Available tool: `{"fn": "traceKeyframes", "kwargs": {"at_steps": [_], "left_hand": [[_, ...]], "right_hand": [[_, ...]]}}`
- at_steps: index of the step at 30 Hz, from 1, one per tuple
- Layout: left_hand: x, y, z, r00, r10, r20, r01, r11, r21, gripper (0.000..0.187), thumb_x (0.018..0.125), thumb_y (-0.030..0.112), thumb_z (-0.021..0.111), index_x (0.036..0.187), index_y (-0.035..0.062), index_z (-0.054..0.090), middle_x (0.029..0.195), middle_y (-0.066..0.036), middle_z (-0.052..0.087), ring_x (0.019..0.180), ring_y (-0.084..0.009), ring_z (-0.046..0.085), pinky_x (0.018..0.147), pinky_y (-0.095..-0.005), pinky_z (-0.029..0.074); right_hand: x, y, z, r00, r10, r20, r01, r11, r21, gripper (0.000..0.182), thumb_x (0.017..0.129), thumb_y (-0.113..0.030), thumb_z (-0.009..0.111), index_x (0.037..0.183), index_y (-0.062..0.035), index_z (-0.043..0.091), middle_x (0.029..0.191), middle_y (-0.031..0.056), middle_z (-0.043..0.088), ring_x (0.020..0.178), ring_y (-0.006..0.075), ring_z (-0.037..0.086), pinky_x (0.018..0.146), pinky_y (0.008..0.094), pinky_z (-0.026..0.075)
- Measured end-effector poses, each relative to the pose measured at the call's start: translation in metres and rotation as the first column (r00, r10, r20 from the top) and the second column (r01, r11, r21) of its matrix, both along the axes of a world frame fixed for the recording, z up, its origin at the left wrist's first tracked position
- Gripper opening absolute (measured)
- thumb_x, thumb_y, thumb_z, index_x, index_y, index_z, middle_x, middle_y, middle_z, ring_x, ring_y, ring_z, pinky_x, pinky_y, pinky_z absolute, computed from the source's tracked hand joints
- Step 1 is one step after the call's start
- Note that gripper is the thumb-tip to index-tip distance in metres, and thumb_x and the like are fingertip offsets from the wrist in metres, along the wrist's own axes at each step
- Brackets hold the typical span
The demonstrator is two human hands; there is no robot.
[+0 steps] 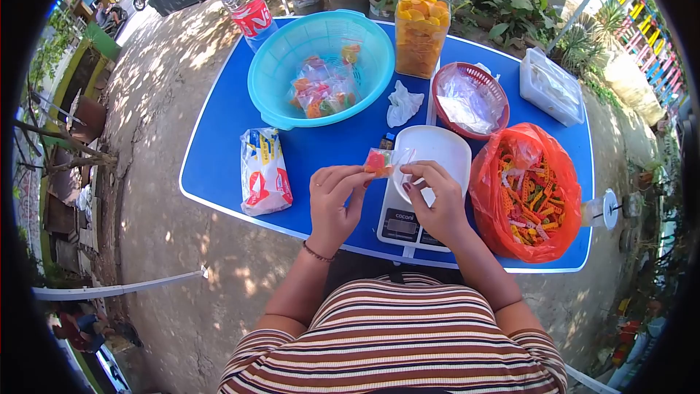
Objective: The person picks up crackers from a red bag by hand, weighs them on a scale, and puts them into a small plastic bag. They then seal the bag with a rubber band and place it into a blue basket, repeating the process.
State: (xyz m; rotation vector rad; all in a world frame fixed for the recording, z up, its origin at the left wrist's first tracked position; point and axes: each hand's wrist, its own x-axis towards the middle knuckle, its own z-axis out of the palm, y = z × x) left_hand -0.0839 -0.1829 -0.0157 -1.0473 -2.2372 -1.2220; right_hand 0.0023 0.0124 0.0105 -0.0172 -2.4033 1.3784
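Between my two hands is a small clear packet [378, 161] with red, orange and green pieces inside. My left hand [339, 193] pinches its left end. My right hand [435, 193] has thumb and fingers closed on its clear right end, over the white plate of a kitchen scale [401, 225]. To the right, a red plastic bag [487, 211] stands open, full of colourful crinkled pieces. A turquoise basket [266, 91] behind my left hand holds several filled packets [321, 87]. Empty clear bags [467, 98] lie in a red basket [445, 118].
On the blue table [208, 153] are a printed white-and-red pack [265, 175], a crumpled white plastic [403, 103], a tall container of orange chips [421, 36], a large bottle [249, 11] and a lidded box [552, 87]. A clear cup [594, 213] is at the right edge.
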Motion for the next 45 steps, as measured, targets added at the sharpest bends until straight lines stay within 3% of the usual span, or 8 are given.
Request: {"fn": "traceKeyframes", "kwargs": {"at_steps": [4,10,18,25,30,38,41,45], "left_hand": [[-0.022,-0.02,0.005,0.987,0.151,-0.047,-0.155,0.984,-0.085,0.04,0.082,0.013,0.08,0.12,0.0103,0.07,0.122,-0.007,0.07,0.12,-0.0277,0.059,0.105,-0.0432,0.037],[-0.081,-0.033,0.002,0.928,0.36,-0.097,-0.373,0.894,-0.249,0.065,0.087,0.023,0.076,0.147,0.0122,0.052,0.145,-0.007,0.056,0.136,-0.0277,0.047,0.115,-0.0464,0.024],[-0.103,-0.039,-0.006,0.871,0.485,-0.078,-0.458,0.744,-0.487,0.068,0.092,0.028,0.071,0.154,0.014,0.046,0.167,-0.012,0.031,0.152,-0.0352,0.028,0.122,-0.0587,0.008],[-0.066,-0.025,-0.007,0.973,0.232,0.0,-0.218,0.912,-0.349,0.051,0.092,0.019,0.071,0.14,0.0083,0.059,0.16,-0.014,0.041,0.149,-0.0372,0.035,0.121,-0.0606,0.008],[-0.02,0.015,0.007,0.995,0.075,-0.068,-0.094,0.931,-0.352,0.048,0.09,0.018,0.073,0.136,0.0111,0.061,0.154,-0.006,0.05,0.145,-0.0275,0.042,0.12,-0.0532,0.008],[0.031,0.106,0.015,0.925,-0.379,-0.039,0.33,0.849,-0.414,0.057,0.086,0.026,0.077,0.14,0.0183,0.06,0.152,-0.004,0.052,0.145,-0.0266,0.043,0.121,-0.0576,0.007],[0.048,0.139,0.015,0.846,-0.531,0.053,0.504,0.762,-0.406,0.058,0.087,0.028,0.077,0.142,0.0183,0.058,0.15,-0.004,0.054,0.144,-0.0255,0.044,0.121,-0.0581,0.007],[0.071,0.177,0.007,0.727,-0.68,0.095,0.646,0.63,-0.43,0.058,0.089,0.032,0.075,0.143,0.0188,0.057,0.148,-0.004,0.056,0.142,-0.0235,0.047,0.121,-0.0588,0.007]], "right_hand": [[-0.039,-0.021,0.008,0.989,0.145,-0.033,-0.129,0.947,0.296,0.056,0.082,-0.001,0.07,0.137,0.0004,0.057,0.133,0.0167,0.059,0.126,0.0362,0.053,0.104,0.0448,0.045],[-0.126,-0.053,0.0,0.982,0.123,-0.143,-0.017,0.814,0.581,0.078,0.077,-0.023,0.079,0.145,0.0011,0.048,0.146,0.0159,0.051,0.135,0.034,0.046,0.109,0.0495,0.037],[-0.158,-0.07,-0.007,0.989,0.094,0.114,-0.145,0.761,0.632,0.083,0.08,-0.028,0.078,0.152,-0.0059,0.043,0.156,0.0174,0.044,0.149,0.0352,0.035,0.115,0.0589,0.024],[-0.101,-0.054,-0.007,0.989,0.15,0.013,-0.133,0.823,0.552,0.073,0.081,-0.018,0.075,0.149,-0.0087,0.049,0.156,0.0149,0.044,0.15,0.035,0.033,0.118,0.0563,0.022],[-0.034,-0.012,-0.001,0.99,0.115,-0.077,-0.071,0.899,0.432,0.068,0.081,-0.009,0.074,0.146,-0.006,0.053,0.15,0.0135,0.053,0.143,0.0335,0.045,0.115,0.0471,0.035],[0.082,0.072,0.008,0.985,-0.155,-0.075,0.166,0.971,0.172,0.04,0.085,0.002,0.067,0.126,0.0,0.066,0.121,0.0181,0.068,0.111,0.0362,0.065,0.096,0.043,0.053],[0.122,0.108,0.003,0.918,-0.379,-0.116,0.396,0.867,0.303,0.038,0.085,0.006,0.065,0.123,0.0008,0.067,0.118,0.0188,0.069,0.106,0.0365,0.067,0.094,0.042,0.054],[0.168,0.134,0.004,0.808,-0.513,0.291,0.452,0.856,0.251,0.038,0.084,0.004,0.067,0.123,0.0007,0.067,0.118,0.0201,0.069,0.108,0.0345,0.069,0.095,0.0404,0.055]]}}
